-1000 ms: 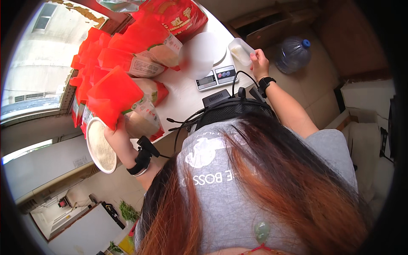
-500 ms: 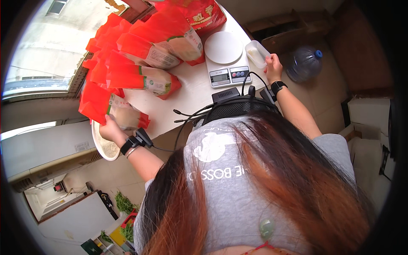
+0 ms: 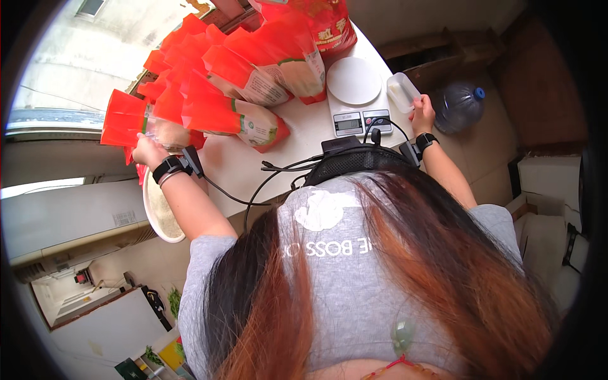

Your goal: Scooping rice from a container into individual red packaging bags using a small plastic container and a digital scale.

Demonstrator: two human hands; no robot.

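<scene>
My left hand [image 3: 149, 149] is closed on a red-topped bag of pale grain [image 3: 125, 118] at the left end of a row of similar bags [image 3: 260, 128]. Below it, partly hidden by my arm, is a white bowl of pale grain [image 3: 162, 209]. My right hand [image 3: 423, 111] grips a translucent plastic scoop [image 3: 400, 90] with a little pale content, just right of a kitchen scale [image 3: 348, 126]. The scale's round white plate [image 3: 354, 79] holds nothing.
A white table [image 3: 229, 174] carries a large red sack [image 3: 325, 25] at the back and a black pouch with cables [image 3: 347, 163] at the near edge. A big plastic water bottle [image 3: 458, 108] is beyond the right edge. A window [image 3: 71, 69] is at upper left.
My left hand has moved up and left in the picture with a bag, uncovering more of the bowl's surroundings. The scale, scoop and right hand appear further right as the view shifts.
</scene>
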